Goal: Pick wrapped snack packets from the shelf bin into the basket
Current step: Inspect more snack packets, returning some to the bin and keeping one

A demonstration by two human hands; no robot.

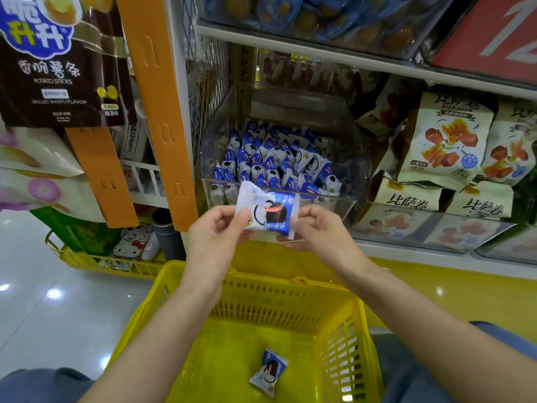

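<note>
Below the hands, a yellow basket (290,282) is seen, with one wrapped packet (268,372) lying on its floor. Above it, a second packet (266,209) is pinched at both ends: its left edge by the thumb and curled fingers of the left hand (216,231), its right edge by the right hand (318,228). Just beyond the hands, the clear shelf bin (345,203) is heaped with more packets (270,161). If released here, the second packet could be lost past the basket's far rim, which it seems to be held over. A slip of the slick wrapper is also possible.
</note>
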